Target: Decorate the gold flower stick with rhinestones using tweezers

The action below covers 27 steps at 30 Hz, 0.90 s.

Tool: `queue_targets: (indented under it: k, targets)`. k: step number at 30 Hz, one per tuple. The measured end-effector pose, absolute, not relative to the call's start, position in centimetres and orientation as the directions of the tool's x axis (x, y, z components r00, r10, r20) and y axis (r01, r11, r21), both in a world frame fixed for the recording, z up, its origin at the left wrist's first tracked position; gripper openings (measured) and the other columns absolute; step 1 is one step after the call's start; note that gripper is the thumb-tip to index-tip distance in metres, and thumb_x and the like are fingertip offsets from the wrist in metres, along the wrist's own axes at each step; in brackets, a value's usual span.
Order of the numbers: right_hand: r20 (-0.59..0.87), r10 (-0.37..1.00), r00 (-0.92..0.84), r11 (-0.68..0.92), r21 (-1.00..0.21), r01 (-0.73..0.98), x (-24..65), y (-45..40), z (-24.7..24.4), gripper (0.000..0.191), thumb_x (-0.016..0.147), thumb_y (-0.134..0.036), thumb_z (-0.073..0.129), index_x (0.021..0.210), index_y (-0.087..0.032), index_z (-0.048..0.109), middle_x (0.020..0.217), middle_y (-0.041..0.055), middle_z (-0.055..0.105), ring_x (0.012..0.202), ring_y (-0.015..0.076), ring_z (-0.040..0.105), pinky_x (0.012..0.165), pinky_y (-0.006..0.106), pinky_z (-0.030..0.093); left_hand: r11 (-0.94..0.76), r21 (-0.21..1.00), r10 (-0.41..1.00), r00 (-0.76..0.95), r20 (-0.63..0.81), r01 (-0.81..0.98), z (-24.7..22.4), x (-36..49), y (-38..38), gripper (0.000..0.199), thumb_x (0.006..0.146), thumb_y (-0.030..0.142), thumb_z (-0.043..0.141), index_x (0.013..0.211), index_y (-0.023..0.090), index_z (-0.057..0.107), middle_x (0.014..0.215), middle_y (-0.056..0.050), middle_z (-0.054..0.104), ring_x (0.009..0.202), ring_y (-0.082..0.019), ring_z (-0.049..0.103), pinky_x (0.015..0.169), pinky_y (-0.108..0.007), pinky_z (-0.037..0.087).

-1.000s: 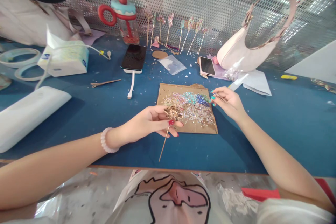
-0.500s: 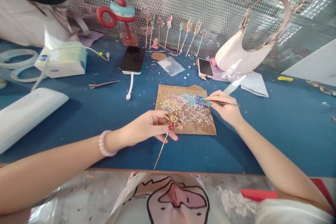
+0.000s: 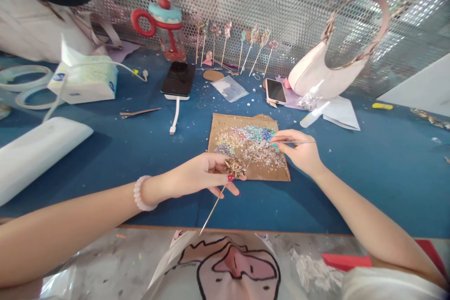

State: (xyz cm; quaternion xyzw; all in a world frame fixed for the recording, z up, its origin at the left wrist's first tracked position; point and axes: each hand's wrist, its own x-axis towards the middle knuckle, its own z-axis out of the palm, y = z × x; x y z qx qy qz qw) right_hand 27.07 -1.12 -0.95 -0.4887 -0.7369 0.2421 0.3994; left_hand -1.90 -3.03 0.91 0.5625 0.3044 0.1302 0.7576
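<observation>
My left hand point(image 3: 207, 174) is closed on a gold flower ornament point(image 3: 235, 167), whose thin stick point(image 3: 213, 210) slants down over the table's front edge. The flower is above the lower left part of a brown cardboard sheet point(image 3: 260, 176). Loose rhinestones point(image 3: 262, 152) in clear, pink, yellow, turquoise and blue lie spread on the cardboard. My right hand point(image 3: 301, 152) pinches thin tweezers point(image 3: 295, 141) at the cardboard's right side, their tip near the blue stones. Whether the tips hold a stone is too small to tell.
Behind the cardboard are a small plastic bag point(image 3: 230, 88), two phones point(image 3: 178, 78), point(image 3: 275, 91) and several decorated sticks standing upright. A white glue bottle point(image 3: 314, 115) and handbag point(image 3: 316, 70) are at right, a tissue box point(image 3: 87, 84) at left.
My left hand and the flower have moved slightly toward me, and the stick leans further left. My right hand has shifted slightly left and down with the tweezers, uncovering the glue bottle.
</observation>
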Motion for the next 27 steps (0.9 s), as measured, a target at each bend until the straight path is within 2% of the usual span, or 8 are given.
queue_targets:
  k: [5, 9, 14, 19, 24, 27]
  targets:
    - [0.321, 0.932, -0.170, 0.363, -0.803, 0.472, 26.6, -1.5, -0.9, 0.017, 0.080, -0.032, 0.067, 0.090, -0.019, 0.065, 0.080, 0.0057, 0.074, 0.067, 0.0175, 0.070, 0.056, 0.028, 0.058, 0.331, 0.930, 0.521, 0.790, -0.323, 0.162, 0.9, -1.9, -3.1, 0.018, 0.089, 0.019, 0.056, 0.105, 0.017, 0.064, 0.114, -0.008, 0.067, 0.088, -0.016, 0.071, 0.061, -0.016, 0.057]
    - [0.313, 0.934, -0.174, 0.358, -0.825, 0.437, 26.3, -1.8, -1.0, 0.019, 0.079, -0.035, 0.070, 0.084, -0.018, 0.064, 0.080, 0.0057, 0.073, 0.055, 0.0133, 0.065, 0.051, 0.027, 0.055, 0.319, 0.928, 0.488, 0.806, -0.335, 0.192, 0.6, -2.0, -3.0, 0.019, 0.089, 0.021, 0.056, 0.105, 0.019, 0.065, 0.108, -0.007, 0.069, 0.085, -0.015, 0.071, 0.062, -0.016, 0.057]
    - [0.290, 0.935, -0.205, 0.352, -0.838, 0.417, 25.9, -2.3, -0.8, 0.019, 0.079, -0.037, 0.069, 0.085, -0.019, 0.065, 0.084, 0.0066, 0.073, 0.064, 0.0158, 0.068, 0.053, 0.027, 0.056, 0.299, 0.928, 0.454, 0.822, -0.344, 0.223, 0.5, -2.1, -3.1, 0.020, 0.090, 0.022, 0.056, 0.108, 0.019, 0.065, 0.100, -0.007, 0.071, 0.087, -0.015, 0.071, 0.065, -0.018, 0.057]
    - [0.291, 0.923, -0.253, 0.375, -0.828, 0.416, 25.6, -2.5, -0.7, 0.018, 0.081, -0.037, 0.067, 0.083, -0.018, 0.064, 0.087, 0.0066, 0.073, 0.057, 0.0138, 0.066, 0.051, 0.027, 0.055, 0.304, 0.927, 0.439, 0.832, -0.340, 0.219, 0.5, -2.1, -3.1, 0.021, 0.089, 0.020, 0.055, 0.108, 0.020, 0.065, 0.099, -0.004, 0.070, 0.088, -0.015, 0.071, 0.066, -0.018, 0.056]
    - [0.365, 0.887, -0.283, 0.459, -0.766, 0.450, 25.6, -2.3, -0.3, 0.013, 0.075, -0.034, 0.073, 0.074, -0.022, 0.068, 0.085, 0.0049, 0.072, 0.081, 0.0193, 0.068, 0.072, 0.033, 0.056, 0.303, 0.928, 0.438, 0.833, -0.337, 0.217, 0.5, -2.0, -3.0, 0.021, 0.090, 0.020, 0.055, 0.108, 0.020, 0.065, 0.096, -0.004, 0.070, 0.087, -0.015, 0.071, 0.065, -0.018, 0.056]
    - [0.381, 0.877, -0.292, 0.479, -0.741, 0.470, 25.7, -2.3, -0.2, 0.011, 0.075, -0.033, 0.073, 0.074, -0.023, 0.069, 0.079, 0.0034, 0.071, 0.075, 0.0183, 0.067, 0.070, 0.033, 0.056, 0.297, 0.930, 0.438, 0.834, -0.335, 0.218, 0.5, -2.1, -3.0, 0.021, 0.090, 0.021, 0.055, 0.108, 0.020, 0.065, 0.096, -0.004, 0.070, 0.087, -0.015, 0.071, 0.066, -0.018, 0.056]
